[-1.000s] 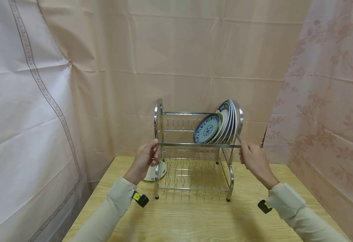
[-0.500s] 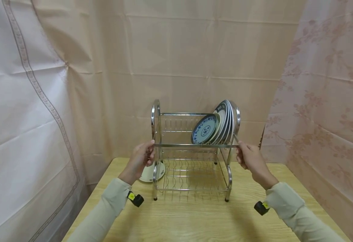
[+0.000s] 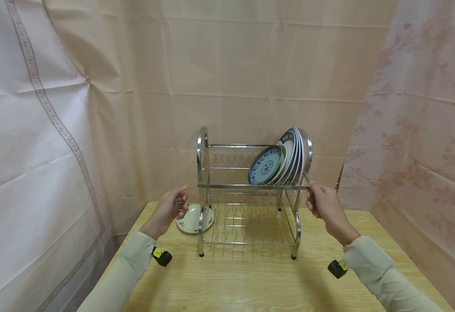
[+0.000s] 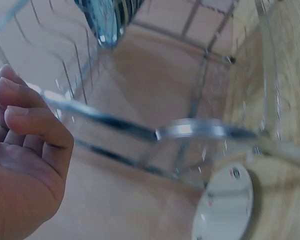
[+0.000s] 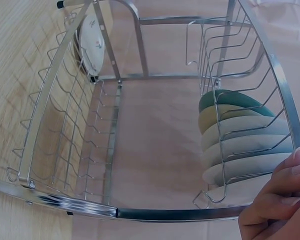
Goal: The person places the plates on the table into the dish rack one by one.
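A two-tier metal dish rack [image 3: 247,187] stands on the table. My right hand [image 3: 324,203] grips the upper tier's front right corner; in the right wrist view its fingertips [image 5: 294,162] lie against the rail. My left hand [image 3: 168,210] is off the rack, to the left of its frame, fingers loosely curled with nothing in them. Several plates lean together at the upper tier's right end, a blue-patterned plate [image 3: 266,167] foremost. A small white plate [image 3: 192,219] lies on the table by the rack's left leg, partly behind that leg.
The wooden table [image 3: 231,281] extends in front of the rack. A beige curtain [image 3: 227,78] hangs behind it, with a white cloth [image 3: 24,173] at left and a floral cloth [image 3: 426,130] at right.
My left hand has let go of the rack's front left corner and moved left and slightly down. The right hand keeps its grip, and the plates stay as they were.
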`<state>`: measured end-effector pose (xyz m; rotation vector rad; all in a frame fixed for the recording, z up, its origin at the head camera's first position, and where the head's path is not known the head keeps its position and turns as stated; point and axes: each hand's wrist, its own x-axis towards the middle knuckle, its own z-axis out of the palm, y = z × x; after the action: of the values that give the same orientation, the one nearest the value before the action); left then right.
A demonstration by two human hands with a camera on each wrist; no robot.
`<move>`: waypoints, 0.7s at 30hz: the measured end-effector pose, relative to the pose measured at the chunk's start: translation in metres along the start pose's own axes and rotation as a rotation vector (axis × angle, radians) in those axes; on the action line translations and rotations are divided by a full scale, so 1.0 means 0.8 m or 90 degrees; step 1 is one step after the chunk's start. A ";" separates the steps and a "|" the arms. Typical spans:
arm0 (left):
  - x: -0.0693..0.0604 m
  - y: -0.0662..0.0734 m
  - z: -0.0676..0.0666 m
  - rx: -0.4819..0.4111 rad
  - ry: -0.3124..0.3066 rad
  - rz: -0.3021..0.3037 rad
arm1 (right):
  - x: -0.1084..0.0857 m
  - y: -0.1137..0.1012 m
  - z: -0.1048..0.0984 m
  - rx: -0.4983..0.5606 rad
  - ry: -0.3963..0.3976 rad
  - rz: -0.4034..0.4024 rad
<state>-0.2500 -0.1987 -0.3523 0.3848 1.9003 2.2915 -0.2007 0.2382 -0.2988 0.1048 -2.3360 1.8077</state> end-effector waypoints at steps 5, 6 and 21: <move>0.003 -0.014 -0.019 0.019 0.036 -0.027 | 0.000 0.000 -0.001 0.009 -0.004 0.001; 0.004 -0.017 -0.022 0.023 0.043 -0.034 | 0.000 0.000 -0.001 0.010 -0.006 0.004; 0.016 -0.060 -0.058 0.094 0.127 -0.111 | -0.001 0.000 -0.003 0.015 -0.005 0.010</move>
<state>-0.2782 -0.2301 -0.4061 0.0044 2.1105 2.1535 -0.2001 0.2402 -0.2987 0.0970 -2.3273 1.8465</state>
